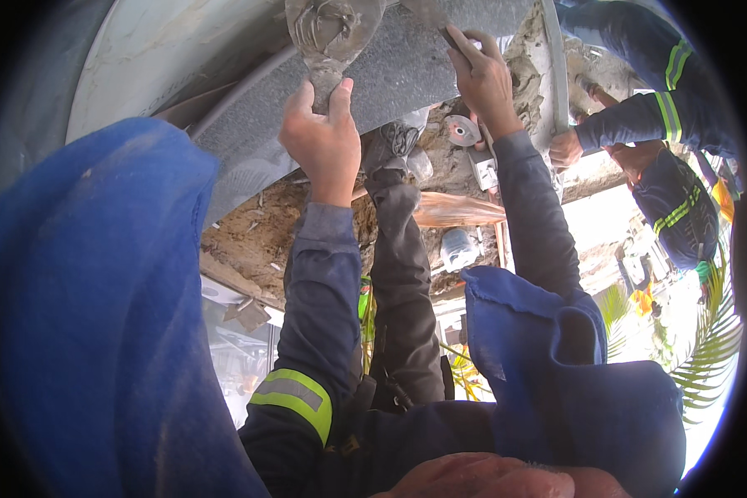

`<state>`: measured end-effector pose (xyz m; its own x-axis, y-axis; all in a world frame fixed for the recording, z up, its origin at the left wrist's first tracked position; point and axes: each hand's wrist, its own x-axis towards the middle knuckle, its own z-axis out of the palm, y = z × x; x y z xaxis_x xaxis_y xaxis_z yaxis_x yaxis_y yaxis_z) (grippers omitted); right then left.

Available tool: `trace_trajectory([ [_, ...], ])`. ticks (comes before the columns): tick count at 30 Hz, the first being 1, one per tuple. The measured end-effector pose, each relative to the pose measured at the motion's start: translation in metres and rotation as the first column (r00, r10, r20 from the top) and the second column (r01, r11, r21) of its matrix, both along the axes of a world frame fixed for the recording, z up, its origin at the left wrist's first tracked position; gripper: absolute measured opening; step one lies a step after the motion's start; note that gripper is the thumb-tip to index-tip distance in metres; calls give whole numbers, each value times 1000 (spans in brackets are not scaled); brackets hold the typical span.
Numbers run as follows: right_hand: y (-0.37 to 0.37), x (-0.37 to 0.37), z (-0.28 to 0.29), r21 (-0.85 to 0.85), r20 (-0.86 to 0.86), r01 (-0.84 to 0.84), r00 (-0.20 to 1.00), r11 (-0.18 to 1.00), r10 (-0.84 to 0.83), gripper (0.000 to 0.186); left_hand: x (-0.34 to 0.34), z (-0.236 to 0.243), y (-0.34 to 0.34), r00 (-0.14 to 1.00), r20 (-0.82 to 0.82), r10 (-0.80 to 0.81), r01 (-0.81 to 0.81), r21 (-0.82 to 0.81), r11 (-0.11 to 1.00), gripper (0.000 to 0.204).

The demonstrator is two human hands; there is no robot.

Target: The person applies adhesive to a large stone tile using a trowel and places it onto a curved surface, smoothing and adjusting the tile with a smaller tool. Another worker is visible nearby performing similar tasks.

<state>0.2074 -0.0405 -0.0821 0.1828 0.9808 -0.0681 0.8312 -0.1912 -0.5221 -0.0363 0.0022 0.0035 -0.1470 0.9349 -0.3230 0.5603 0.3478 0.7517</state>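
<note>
My left hand [322,153] is closed on the narrow neck of a rounded scoop [334,31] that looks like a cut-off bottle, smeared and loaded with wet grey mortar. To its right, my right hand [485,87] grips the handle of a putty knife [430,13]; its grey blade runs up toward the top edge, where its tip is cut off or hidden. Both hands are raised in front of a speckled grey stone slab [407,83]. Rough mortar [533,70] lines the slab's right side, beside my right hand.
A co-worker's hand [566,149] touches the slab's right edging. Another person in dark, striped workwear [681,207] bends farther right. Below the slab are a pale disc with a red centre [463,130], a clear plastic container [459,249] and sandy ground [253,245]. Palm leaves [710,349] stand lower right.
</note>
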Motion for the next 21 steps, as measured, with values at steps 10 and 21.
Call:
trace_trajectory([
  [10,-21,-8,-29,2,-54,-50,997,999,50,37,0,3,0,1000,15,25,-25,-11,1000,30],
  [21,-41,1,-30,-27,10,-105,994,994,106,34,-1,0,-1,1000,-13,-2,2,-28,1000,29],
])
